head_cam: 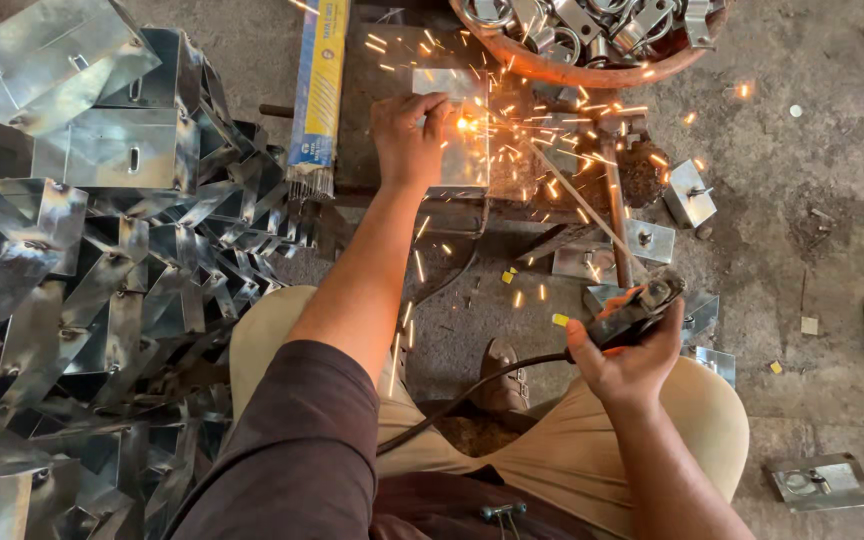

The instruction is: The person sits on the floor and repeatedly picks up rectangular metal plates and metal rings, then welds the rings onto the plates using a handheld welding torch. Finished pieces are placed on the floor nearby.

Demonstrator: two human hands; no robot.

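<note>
Head view: welding, sparks flying.
Left hand (407, 135): fingers pinching plate (457, 140) edge; thin, stiff, sharp, hot.
Right hand (627, 355): fingers wrapped round holder (637, 310); rod (572, 195) brittle.

One package only: a long, narrow packet (320, 85) at twelve o'clock, slightly left of centre, standing lengthwise on the floor, yellow down the middle with blue edges.
</note>
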